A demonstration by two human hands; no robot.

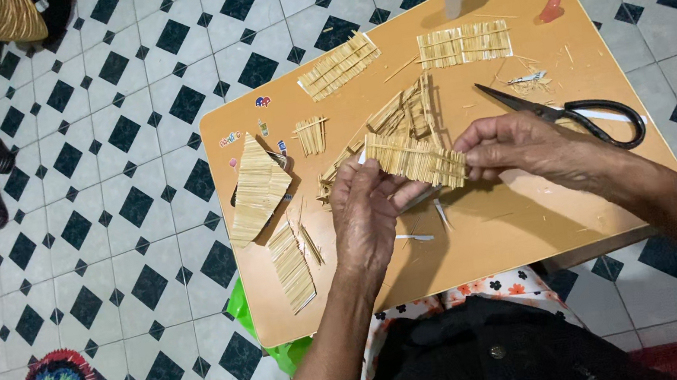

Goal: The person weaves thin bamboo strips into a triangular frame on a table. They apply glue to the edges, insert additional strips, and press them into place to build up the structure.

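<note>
Over orange table (pixel 485 240), both hands' fingers (pixel 372 179) pinch one straw panel (pixel 416 160) (scissors (pixel 572 111) nearby).

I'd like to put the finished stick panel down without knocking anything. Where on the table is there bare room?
Most bare room lies on the table at its near edge, under the right hand, below the scissors. A smaller patch lies at the near left corner, beside the long panel. The middle is crowded around the stick structure; the far edge holds two flat panels.
</note>
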